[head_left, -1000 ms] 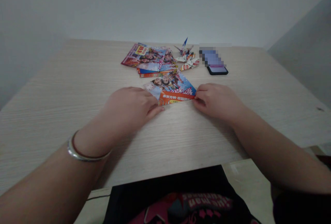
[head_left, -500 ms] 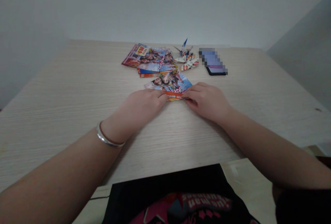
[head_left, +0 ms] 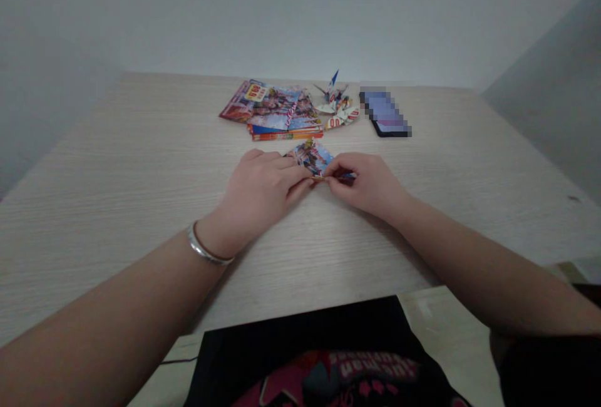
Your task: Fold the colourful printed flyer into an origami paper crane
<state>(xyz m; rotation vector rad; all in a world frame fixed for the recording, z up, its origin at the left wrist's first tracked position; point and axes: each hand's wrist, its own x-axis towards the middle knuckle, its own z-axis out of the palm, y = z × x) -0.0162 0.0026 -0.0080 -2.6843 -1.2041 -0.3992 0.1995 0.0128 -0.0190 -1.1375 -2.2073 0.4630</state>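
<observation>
A colourful printed paper sheet (head_left: 310,154) lies on the table between my hands, its near edge folded. My left hand (head_left: 265,185), with a silver bangle at the wrist, has its thumb and fingers closed on the left part of that edge. From the other side, my right hand (head_left: 364,181) pinches the edge close to the left fingertips. The fingers of both hands cover much of the paper, so the shape of the fold is partly hidden.
Behind the sheet lies a stack of printed flyers (head_left: 275,109). Folded paper figures (head_left: 339,109) stand to its right, then a dark phone (head_left: 387,116). The pale wooden table (head_left: 117,175) ends against a wall at the back.
My hands have come closer together along the paper's near edge. The orange strip that showed there is now mostly out of sight, and less of the sheet is visible.
</observation>
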